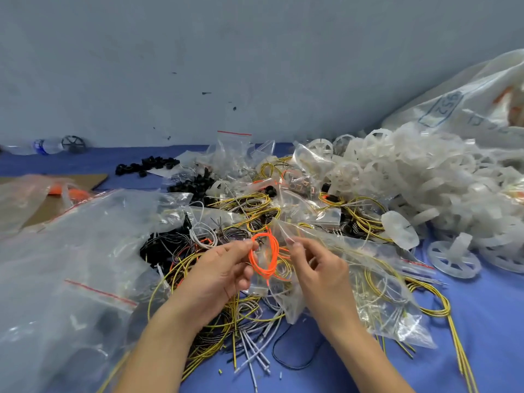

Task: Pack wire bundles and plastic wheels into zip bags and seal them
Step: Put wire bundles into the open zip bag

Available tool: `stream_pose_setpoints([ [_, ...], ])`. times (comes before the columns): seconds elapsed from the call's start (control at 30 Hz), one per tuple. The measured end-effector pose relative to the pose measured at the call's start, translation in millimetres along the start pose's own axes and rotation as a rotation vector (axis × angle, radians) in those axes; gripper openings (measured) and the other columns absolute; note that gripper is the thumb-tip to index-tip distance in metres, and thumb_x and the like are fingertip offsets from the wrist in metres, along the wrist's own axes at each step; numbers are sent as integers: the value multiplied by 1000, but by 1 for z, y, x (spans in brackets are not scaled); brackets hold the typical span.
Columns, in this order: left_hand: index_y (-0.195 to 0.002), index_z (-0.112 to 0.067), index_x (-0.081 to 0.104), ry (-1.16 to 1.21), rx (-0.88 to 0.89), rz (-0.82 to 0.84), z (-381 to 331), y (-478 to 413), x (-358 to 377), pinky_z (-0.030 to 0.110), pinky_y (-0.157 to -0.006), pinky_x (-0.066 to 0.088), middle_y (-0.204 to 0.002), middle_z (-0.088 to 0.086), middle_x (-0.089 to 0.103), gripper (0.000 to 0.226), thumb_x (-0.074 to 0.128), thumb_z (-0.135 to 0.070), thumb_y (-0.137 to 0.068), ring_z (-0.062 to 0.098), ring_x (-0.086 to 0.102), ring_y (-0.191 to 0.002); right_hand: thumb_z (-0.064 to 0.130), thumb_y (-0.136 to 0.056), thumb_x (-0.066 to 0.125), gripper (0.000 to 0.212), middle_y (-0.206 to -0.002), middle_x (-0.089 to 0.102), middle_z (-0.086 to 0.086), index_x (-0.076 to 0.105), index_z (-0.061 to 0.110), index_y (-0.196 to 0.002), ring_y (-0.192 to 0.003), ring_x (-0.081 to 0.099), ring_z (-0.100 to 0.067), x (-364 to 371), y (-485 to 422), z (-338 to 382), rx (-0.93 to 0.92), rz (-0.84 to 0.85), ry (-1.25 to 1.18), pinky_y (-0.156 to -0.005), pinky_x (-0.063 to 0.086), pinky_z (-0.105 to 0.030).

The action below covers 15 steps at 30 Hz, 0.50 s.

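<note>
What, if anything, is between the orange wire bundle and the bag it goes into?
Nothing visible. The left hand pinches the orange wire bundle right against the upper edge of the clear zip bag, which the right hand pinches. Whether the bag's mouth is open cannot be told through the film.

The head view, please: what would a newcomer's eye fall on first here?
The bright orange wire loop at centre, pinched by the left hand, with the right hand pinching a clear zip bag beside it. At the right rises a heap of white plastic wheels; yellow wires sprawl across the blue table.
</note>
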<state>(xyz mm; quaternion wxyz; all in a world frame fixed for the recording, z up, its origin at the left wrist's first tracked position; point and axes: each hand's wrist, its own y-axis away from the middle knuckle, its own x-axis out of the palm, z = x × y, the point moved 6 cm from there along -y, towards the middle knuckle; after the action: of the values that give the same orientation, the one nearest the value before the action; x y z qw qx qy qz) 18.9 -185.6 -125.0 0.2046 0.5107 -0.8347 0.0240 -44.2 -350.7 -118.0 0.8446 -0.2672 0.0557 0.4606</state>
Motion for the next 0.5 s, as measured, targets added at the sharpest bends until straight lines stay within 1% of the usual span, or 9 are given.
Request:
stream_pose_setpoints([
  [0.07, -101, 0, 64, -75, -15, -19, 4, 1, 7, 16, -41, 44, -66, 3, 61, 22, 63, -20, -89, 8, 54, -50, 30, -99, 56, 19, -58, 56, 17, 75, 28, -102, -56, 52, -3, -4, 3, 3, -38, -41, 28, -51, 33, -13],
  [0.1, -101, 1, 63, -107, -14, -33, 6, 2, 10, 17, -41, 45, -64, 3, 61, 20, 61, -16, -92, 9, 55, -49, 30, -100, 56, 21, -61, 57, 19, 75, 28, -106, -59, 54, 0, -6, 5, 5, -65, -69, 56, -53, 35, -10],
  [0.17, -99, 2, 63, -175, 10, -46, 5, 5, 15, 19, -43, 48, -62, 4, 61, 18, 60, -14, -93, 12, 57, -50, 31, -100, 53, 25, -77, 63, 21, 73, 28, -113, -66, 56, 4, -10, 9, 14, -145, -133, 137, -57, 37, -7],
  [0.2, -97, 2, 63, -209, 31, -50, 5, 6, 18, 20, -45, 50, -63, 6, 62, 17, 60, -14, -93, 14, 58, -52, 32, -98, 51, 27, -81, 64, 19, 72, 29, -115, -67, 55, 3, -11, 10, 19, -192, -159, 181, -56, 38, -9],
  [0.3, -93, 1, 66, -347, 91, -71, 6, 10, 28, 22, -53, 55, -68, 11, 66, 17, 59, -15, -95, 16, 64, -58, 35, -96, 49, 30, -77, 60, 14, 72, 30, -115, -59, 51, -5, -13, 15, 32, -315, -213, 302, -48, 38, -19],
  [0.37, -92, -7, 69, -533, 146, -46, 7, 10, 38, 22, -55, 54, -70, 6, 70, 16, 58, -18, -97, 12, 66, -61, 35, -96, 50, 29, -77, 60, 12, 73, 28, -113, -54, 52, -7, -13, 18, 39, -393, -240, 366, -46, 37, -20],
  [0.43, -86, -20, 69, -810, 209, 12, 4, 8, 51, 25, -57, 52, -72, -1, 71, 16, 58, -19, -97, 8, 65, -64, 33, -97, 50, 29, -79, 62, 11, 73, 27, -115, -53, 54, -7, -12, 21, 43, -448, -238, 390, -45, 42, -22],
  [0.5, -82, -22, 66, -1005, 233, 86, -1, 2, 63, 27, -57, 49, -73, -4, 70, 19, 57, -10, -93, 2, 60, -63, 32, -98, 50, 29, -81, 64, 11, 72, 26, -116, -55, 56, -8, -11, 22, 44, -464, -239, 377, -47, 47, -25],
])
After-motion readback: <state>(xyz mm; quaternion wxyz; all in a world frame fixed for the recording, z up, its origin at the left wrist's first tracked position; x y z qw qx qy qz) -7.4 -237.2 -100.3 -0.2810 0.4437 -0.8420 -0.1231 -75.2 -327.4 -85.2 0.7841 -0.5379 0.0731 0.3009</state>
